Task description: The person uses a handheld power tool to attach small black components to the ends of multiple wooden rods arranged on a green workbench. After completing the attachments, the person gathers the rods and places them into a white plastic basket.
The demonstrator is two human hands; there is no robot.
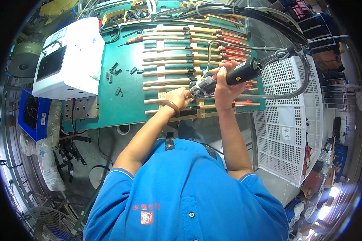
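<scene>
My right hand (226, 89) is wrapped round a black powered screwdriver (243, 72), which hangs from a cable and slants down to the left. Its metallic front end reaches a row of wooden sticks (167, 72) lying crosswise on the bench. Close to that tip, my left hand (177, 98) has its fingers pinched together over the near sticks; what they hold is hidden. Black fittings (191, 71) sit along the middle of the sticks, and red parts (231, 52) lie at their right ends.
Loose black parts (116, 70) lie on the green bench top (126, 98). A white machine (74, 60) stands at the left, above a blue bin (34, 114). White perforated crates (283, 120) stand at the right. Thick black hoses (265, 20) arch overhead. Parts boxes (124, 17) line the back.
</scene>
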